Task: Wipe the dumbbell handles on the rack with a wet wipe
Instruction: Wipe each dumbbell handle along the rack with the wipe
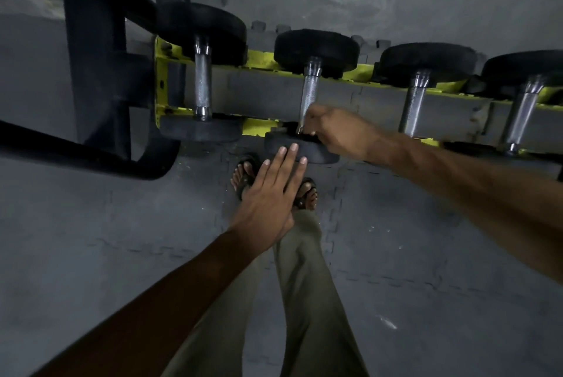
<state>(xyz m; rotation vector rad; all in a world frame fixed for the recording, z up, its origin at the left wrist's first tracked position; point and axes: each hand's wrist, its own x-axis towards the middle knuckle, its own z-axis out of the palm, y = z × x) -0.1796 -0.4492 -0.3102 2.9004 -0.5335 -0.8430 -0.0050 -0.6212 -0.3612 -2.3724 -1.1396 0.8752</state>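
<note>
Several dumbbells with black heads and knurled steel handles lie across a yellow rack. My right hand has its fingers curled round the near end of the second dumbbell's handle. No wet wipe shows; the fist hides whatever is inside it. My left hand is flat with straight fingers, its fingertips on the near black head of that same dumbbell. The handles of the first dumbbell, the third and the fourth are bare.
A black tubular frame stands to the left of the rack. Grey interlocking floor mats lie below. My legs and sandalled feet are right in front of the rack, under my left hand.
</note>
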